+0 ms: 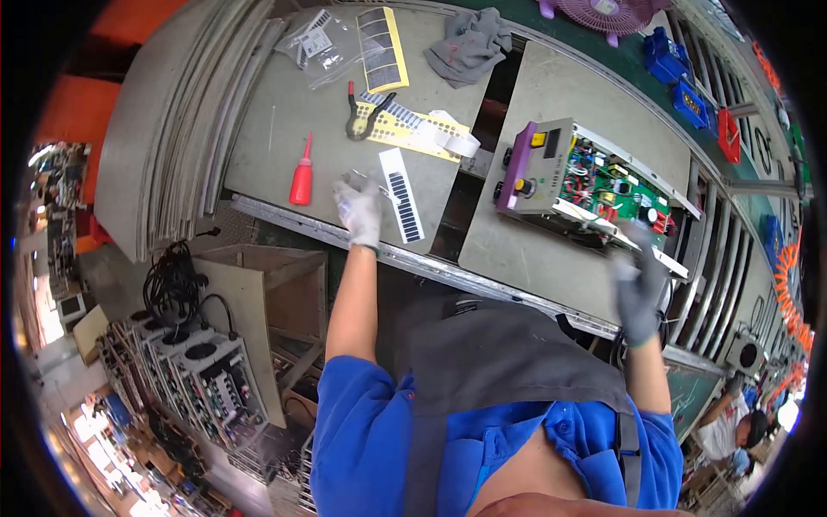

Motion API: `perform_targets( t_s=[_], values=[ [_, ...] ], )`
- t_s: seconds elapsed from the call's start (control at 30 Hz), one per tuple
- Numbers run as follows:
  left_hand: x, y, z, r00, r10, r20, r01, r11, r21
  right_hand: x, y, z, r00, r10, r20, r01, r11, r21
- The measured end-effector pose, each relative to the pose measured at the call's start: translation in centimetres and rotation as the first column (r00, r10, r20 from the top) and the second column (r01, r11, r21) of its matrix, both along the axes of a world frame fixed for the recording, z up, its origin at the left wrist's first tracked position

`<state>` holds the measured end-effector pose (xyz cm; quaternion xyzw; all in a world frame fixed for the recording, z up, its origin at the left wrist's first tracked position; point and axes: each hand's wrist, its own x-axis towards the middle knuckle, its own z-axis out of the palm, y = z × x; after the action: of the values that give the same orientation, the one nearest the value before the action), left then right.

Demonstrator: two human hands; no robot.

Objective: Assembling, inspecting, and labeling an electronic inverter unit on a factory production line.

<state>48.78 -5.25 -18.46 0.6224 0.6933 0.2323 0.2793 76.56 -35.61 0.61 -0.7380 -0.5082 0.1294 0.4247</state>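
My left hand (pixel 357 211), in a white glove, is closed around a small, thin metal tool (pixel 383 190) whose exact kind I cannot make out. Just to its right lies a white label strip (pixel 401 196) with dark rectangular stickers. A red dropper bottle (pixel 301 179) with a pointed nozzle stands to its left. My right hand (pixel 637 289), in a grey glove, is smeared by motion, so its fingers do not show clearly. It is at the near right corner of an uncovered electronic unit (pixel 538 168) with a purple-edged front panel and a green circuit board (pixel 624 194).
Black-handled pliers (pixel 362 125) lie on yellow sticker sheets (pixel 413 133). Behind are a plastic bag (pixel 323 47) and a grey cloth (pixel 471 47). Grey boards (pixel 172 112) stack at left. A gap separates the two work plates; metal rollers (pixel 711 258) run along the right.
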Motion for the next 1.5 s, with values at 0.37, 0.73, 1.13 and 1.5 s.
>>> perform_targets(
  t_s=[0.37, 0.73, 1.13, 1.5],
  values=[
    [-0.8, 4.2, 0.8, 0.749, 0.097, 0.655, 0.302, 0.831, -0.468, -15.7, 25.6, -18.3, 0.954, 0.265, -0.140, -0.300, 0.845, -0.443],
    [-2.1, 10.9, -5.7, 0.466, -0.766, -0.443, 0.879, 0.460, 0.129, -10.7, 32.3, -19.1, 0.984, -0.005, -0.179, -0.049, 0.954, -0.296],
    [-5.6, 11.9, -5.4, 0.414, -0.821, -0.393, 0.909, 0.399, 0.122, -13.9, 38.9, -18.0, 0.892, 0.432, 0.131, -0.160, 0.573, -0.804],
    [-5.7, 12.1, -5.3, 0.415, -0.823, -0.388, 0.909, 0.398, 0.127, -14.1, 38.9, -18.4, 0.878, 0.452, 0.157, -0.165, 0.595, -0.786]
  ],
)
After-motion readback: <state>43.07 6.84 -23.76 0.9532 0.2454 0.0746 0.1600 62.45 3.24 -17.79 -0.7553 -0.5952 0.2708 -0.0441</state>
